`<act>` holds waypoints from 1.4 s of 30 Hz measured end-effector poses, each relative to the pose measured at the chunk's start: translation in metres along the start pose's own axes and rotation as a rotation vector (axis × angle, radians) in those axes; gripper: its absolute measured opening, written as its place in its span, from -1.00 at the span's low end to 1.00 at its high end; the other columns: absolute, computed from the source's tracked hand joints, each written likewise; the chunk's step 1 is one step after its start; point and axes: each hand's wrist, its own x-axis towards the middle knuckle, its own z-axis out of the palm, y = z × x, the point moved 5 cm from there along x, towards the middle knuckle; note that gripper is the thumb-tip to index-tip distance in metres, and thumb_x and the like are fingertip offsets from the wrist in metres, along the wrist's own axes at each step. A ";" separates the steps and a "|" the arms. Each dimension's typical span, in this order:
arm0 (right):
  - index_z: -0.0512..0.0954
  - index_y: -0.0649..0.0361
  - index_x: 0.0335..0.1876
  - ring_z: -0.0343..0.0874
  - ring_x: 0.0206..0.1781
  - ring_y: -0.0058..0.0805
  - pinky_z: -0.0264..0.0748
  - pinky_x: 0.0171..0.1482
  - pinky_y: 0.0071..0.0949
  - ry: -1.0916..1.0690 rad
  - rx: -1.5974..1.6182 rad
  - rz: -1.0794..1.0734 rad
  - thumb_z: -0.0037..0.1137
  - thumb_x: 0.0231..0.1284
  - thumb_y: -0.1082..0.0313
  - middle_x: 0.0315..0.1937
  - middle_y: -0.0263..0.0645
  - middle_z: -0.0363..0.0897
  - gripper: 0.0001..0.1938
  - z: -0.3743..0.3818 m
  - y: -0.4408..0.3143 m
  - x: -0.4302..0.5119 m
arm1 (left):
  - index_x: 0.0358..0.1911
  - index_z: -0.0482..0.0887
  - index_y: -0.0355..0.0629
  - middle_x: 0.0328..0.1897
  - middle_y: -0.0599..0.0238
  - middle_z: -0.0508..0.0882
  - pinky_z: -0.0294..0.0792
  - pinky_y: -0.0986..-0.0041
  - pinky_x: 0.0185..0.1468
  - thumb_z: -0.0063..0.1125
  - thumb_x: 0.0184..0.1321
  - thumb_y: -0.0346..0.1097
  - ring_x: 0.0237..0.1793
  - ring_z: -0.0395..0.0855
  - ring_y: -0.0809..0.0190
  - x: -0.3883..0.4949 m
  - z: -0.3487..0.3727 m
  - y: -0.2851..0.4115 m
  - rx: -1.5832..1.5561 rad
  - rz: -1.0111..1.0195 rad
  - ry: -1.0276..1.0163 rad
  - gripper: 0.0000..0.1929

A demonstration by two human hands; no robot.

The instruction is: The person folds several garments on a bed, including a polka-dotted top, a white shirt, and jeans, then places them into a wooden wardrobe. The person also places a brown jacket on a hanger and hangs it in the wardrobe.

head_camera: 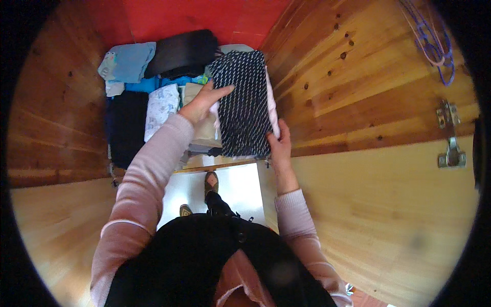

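Observation:
A folded black cloth with white dashes (243,103) lies on pink fabric (271,99) at the right of the cupboard's shelf. My left hand (205,100) rests at its left edge, thumb over the patterned cloth, fingers on the pink fabric. At the lower right edge my right hand (280,142) grips the pink fabric between thumb and fingers. Left of them lie a beige folded garment (205,128), a white printed one (162,107) and a black one (128,126). Behind are a light blue garment (132,61) and a dark folded one (182,51).
Wooden side walls (337,76) flank the shelf, with a red back panel (184,17). An open door (383,192) on the right joins by a metal hinge (452,153). Purple and pink cords (433,46) hang at the upper right. The shelf's front edge (218,165) is near my body.

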 end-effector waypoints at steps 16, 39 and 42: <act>0.31 0.03 0.39 0.22 0.38 0.15 0.14 0.39 0.08 -0.286 -1.053 -0.453 0.11 0.08 0.27 0.40 0.04 0.19 -0.35 0.058 -0.046 0.072 | 0.46 0.16 0.12 0.47 -0.35 0.13 0.14 0.12 0.44 0.31 0.09 -0.10 0.43 0.17 -0.31 0.080 0.004 -0.104 1.200 0.443 -0.013 -0.17; 0.52 0.21 0.11 0.26 0.36 0.03 0.16 0.37 -0.02 -0.375 -1.065 -0.696 0.16 -0.03 0.24 0.26 0.02 0.33 -0.51 0.147 0.039 -0.106 | 0.13 0.55 -0.07 -0.06 0.36 0.61 0.46 0.48 -0.04 0.12 0.33 -0.32 -0.10 0.57 0.33 -0.261 -0.161 -0.138 0.537 0.149 0.548 -0.69; 0.53 0.20 0.10 0.31 0.34 0.01 0.21 0.35 0.00 -0.784 -0.935 -0.601 0.12 0.18 0.21 0.27 0.02 0.37 -0.61 0.188 0.048 -0.210 | 0.07 0.54 -0.05 -0.09 0.40 0.60 0.45 0.45 -0.13 0.10 0.36 -0.19 -0.15 0.54 0.32 -0.351 -0.178 -0.145 0.309 0.041 0.707 -0.72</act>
